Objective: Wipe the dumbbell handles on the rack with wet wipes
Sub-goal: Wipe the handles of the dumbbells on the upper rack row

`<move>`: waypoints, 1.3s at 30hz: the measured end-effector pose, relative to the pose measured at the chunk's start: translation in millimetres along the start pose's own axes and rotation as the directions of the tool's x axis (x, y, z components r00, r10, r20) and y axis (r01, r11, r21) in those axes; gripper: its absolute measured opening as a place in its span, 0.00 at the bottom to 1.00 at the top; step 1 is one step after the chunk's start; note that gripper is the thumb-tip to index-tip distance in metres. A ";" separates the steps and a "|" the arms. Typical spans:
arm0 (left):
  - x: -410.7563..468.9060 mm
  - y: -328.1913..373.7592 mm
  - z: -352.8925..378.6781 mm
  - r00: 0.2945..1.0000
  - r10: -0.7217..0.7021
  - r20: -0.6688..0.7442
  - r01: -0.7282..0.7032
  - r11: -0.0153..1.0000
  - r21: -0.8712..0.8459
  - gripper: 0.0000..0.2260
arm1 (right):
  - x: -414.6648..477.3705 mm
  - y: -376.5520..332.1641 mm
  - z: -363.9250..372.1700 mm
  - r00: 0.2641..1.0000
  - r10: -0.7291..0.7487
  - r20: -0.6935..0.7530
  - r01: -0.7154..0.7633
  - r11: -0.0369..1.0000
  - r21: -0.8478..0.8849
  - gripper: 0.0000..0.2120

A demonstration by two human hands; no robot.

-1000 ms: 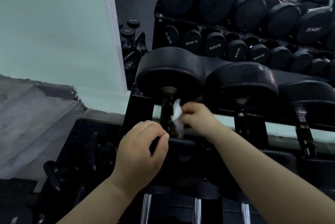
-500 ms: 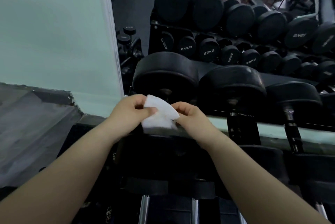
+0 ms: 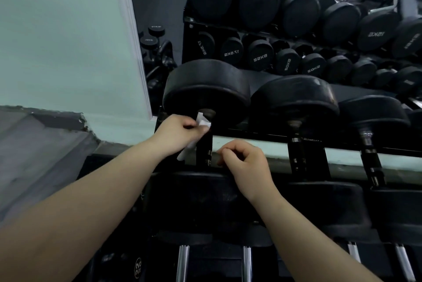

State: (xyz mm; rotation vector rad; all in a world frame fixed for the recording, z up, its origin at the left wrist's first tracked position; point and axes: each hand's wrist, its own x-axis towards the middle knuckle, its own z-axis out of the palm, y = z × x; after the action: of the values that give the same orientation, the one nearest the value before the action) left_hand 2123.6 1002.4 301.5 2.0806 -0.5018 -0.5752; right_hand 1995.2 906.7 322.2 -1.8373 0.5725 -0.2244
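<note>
the left hand (image 3: 180, 132) and the right hand (image 3: 246, 163) are bare, rounded and short-fingered; behind each grip the wrist and forearm are bare too.

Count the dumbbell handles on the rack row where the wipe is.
3. The left handle has the wet wipe at its top; the middle handle is beside it; the right handle is furthest right. More may be hidden past the right edge.
</note>
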 end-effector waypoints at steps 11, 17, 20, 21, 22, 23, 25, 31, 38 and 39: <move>2.0 -18.3 -1.3 0.970 -0.035 0.242 0.052 0.997 -0.061 0.11 | -0.9 -0.1 0.2 1.000 -0.005 -0.014 0.005 1.000 0.012 0.14; 24.9 -11.2 1.3 0.993 -0.085 0.078 0.110 0.905 -0.411 0.06 | 0.0 0.0 1.3 0.999 -0.002 -0.038 0.002 1.000 0.002 0.15; 9.9 -17.2 -1.0 0.984 -0.090 0.154 0.141 0.920 -0.365 0.06 | -1.1 -1.1 1.1 0.999 0.005 -0.041 -0.005 1.000 0.004 0.14; 2.7 -22.4 -1.9 0.973 -0.082 0.215 0.149 0.937 -0.318 0.07 | -1.6 -1.5 1.1 0.999 0.006 -0.038 -0.006 1.000 -0.001 0.14; -4.0 -26.0 -3.2 0.954 -0.075 0.290 0.154 0.954 -0.257 0.09 | -2.4 -2.3 0.9 0.999 0.007 -0.034 -0.007 1.000 -0.007 0.14; -8.4 -27.6 -4.4 0.930 -0.072 0.359 0.151 0.969 -0.197 0.10 | -2.5 -2.7 0.9 1.000 0.005 -0.030 -0.005 1.000 -0.013 0.14; -6.6 -27.1 -5.3 0.918 -0.073 0.390 0.139 0.980 -0.145 0.11 | -2.7 -3.2 1.3 1.000 0.004 -0.031 -0.004 1.000 -0.014 0.13; 9.5 -15.8 0.9 0.988 -0.100 0.115 0.132 0.940 -0.314 0.08 | -3.3 -3.0 1.5 0.998 -0.004 -0.055 0.004 1.000 0.011 0.14; 4.4 -13.7 7.0 0.924 -0.277 0.261 0.377 0.766 -0.521 0.13 | -4.2 -4.0 0.8 0.999 -0.004 -0.053 0.005 1.000 0.008 0.14; 5.2 -11.4 8.0 0.920 -0.293 0.259 0.389 0.758 -0.524 0.13 | -4.8 -4.3 0.4 0.999 -0.001 -0.049 0.001 1.000 0.007 0.14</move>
State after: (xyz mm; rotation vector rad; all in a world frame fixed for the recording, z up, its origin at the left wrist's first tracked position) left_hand 2124.8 1000.2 286.9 1.5498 -0.0071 -0.9858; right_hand 1992.5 910.5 326.7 -1.8296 0.6047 -0.2726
